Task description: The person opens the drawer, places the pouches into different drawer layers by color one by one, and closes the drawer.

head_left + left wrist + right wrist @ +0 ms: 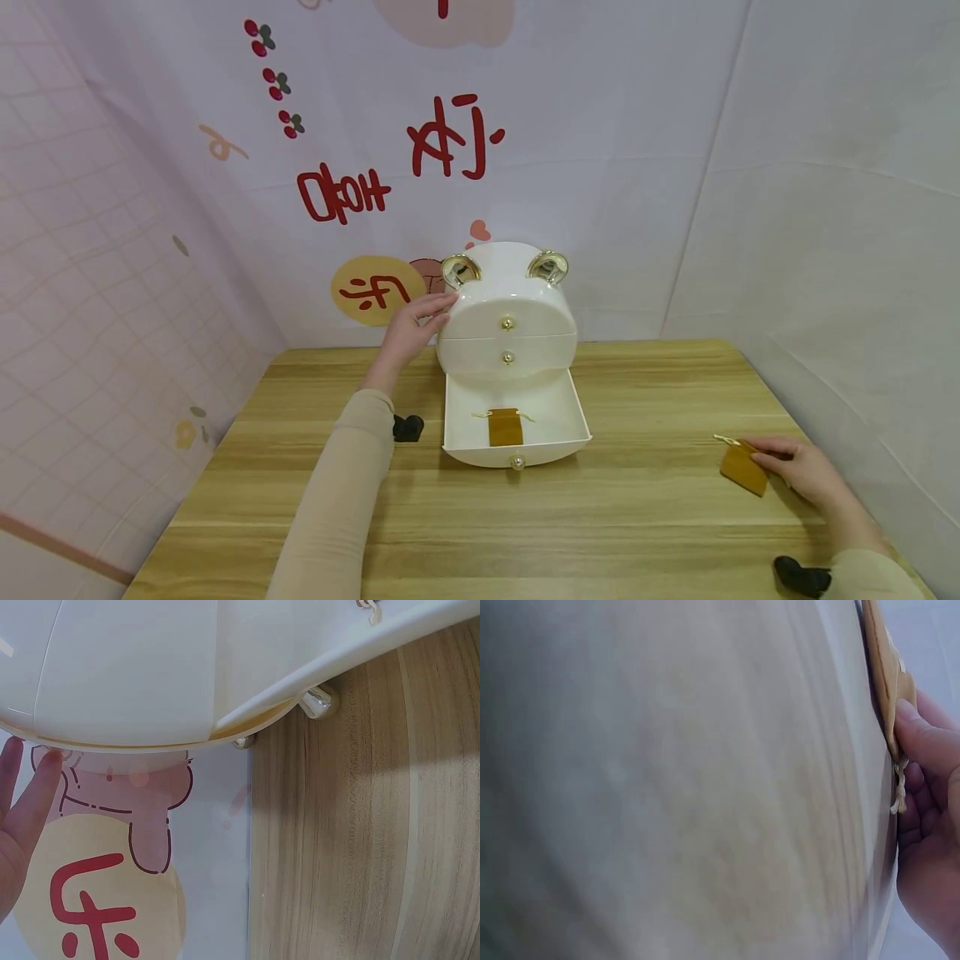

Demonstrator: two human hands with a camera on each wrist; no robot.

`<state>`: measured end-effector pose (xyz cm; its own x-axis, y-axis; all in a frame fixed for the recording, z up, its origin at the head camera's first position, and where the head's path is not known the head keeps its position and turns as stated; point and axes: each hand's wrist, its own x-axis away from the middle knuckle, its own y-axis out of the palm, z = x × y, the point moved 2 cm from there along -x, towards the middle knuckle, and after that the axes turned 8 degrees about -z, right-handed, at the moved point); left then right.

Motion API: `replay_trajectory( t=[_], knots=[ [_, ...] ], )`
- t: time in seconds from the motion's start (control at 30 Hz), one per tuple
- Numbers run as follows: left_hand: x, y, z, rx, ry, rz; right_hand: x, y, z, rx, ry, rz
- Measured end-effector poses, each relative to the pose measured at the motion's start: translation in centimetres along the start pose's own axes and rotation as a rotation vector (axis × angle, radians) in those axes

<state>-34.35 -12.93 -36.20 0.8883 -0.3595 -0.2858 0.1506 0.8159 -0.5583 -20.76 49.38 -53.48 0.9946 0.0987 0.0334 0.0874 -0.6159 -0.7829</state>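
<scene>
A white storage box (506, 292) with gold ear-like trims has its bottom drawer (551, 408) pulled out. Inside that drawer lies a mustard drawstring pouch (506, 427). My left hand (412, 332) rests its fingertips against the box's left side, near the upper part; the left wrist view shows two extended fingers (34, 791) at the box's edge. Off to the right, my right hand (806, 468) pinches a second mustard drawstring pouch (742, 468) between thumb and fingers, close over the table. Its pale cord (899, 791) hangs beside the fingers in the right wrist view.
The box stands at the back of a wooden table (637, 517), near a printed wall cloth (600, 167). Two closed drawers with gold knobs (507, 323) sit above the extended one. Small black objects show beside the left forearm (341, 492) and the right wrist.
</scene>
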Motion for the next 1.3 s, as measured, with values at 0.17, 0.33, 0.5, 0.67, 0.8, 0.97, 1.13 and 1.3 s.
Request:
replay_trajectory(
  t=[0.17, 0.33, 0.5, 0.67, 0.8, 0.97, 1.13, 1.3],
  knots=[
    [0.0, 0.0, -0.1, 0.002, -0.009, -0.001, -0.2, -0.1, -1.2, 0.035, -0.019, -0.025],
    [0.0, 0.0, -0.1, 0.002, -0.006, 0.003, -0.7, 0.2, -3.5, 0.106, -0.033, -0.071],
    [0.0, 0.1, -0.1, -0.001, 0.005, 0.002, -1.6, 0.8, -6.7, 0.06, -0.087, -0.082],
    [0.0, 0.2, -0.1, -0.008, -0.001, 0.006, -2.9, 1.7, -9.9, -0.017, -0.207, -0.065],
    [0.0, 0.1, -0.1, -0.005, -0.013, 0.005, -3.7, 2.3, -12.5, -0.062, -0.266, -0.073],
    [0.0, 0.1, -0.1, -0.004, -0.022, 0.003, -4.3, 2.6, -15.7, -0.1, -0.334, -0.07],
    [0.1, 0.0, -0.1, -0.014, -0.028, 0.003, -5.0, 3.2, -18.6, -0.127, -0.412, -0.061],
    [0.0, 0.0, -0.2, -0.014, -0.028, -0.001, -5.8, 4.1, -21.5, -0.174, -0.486, -0.088]
  ],
)
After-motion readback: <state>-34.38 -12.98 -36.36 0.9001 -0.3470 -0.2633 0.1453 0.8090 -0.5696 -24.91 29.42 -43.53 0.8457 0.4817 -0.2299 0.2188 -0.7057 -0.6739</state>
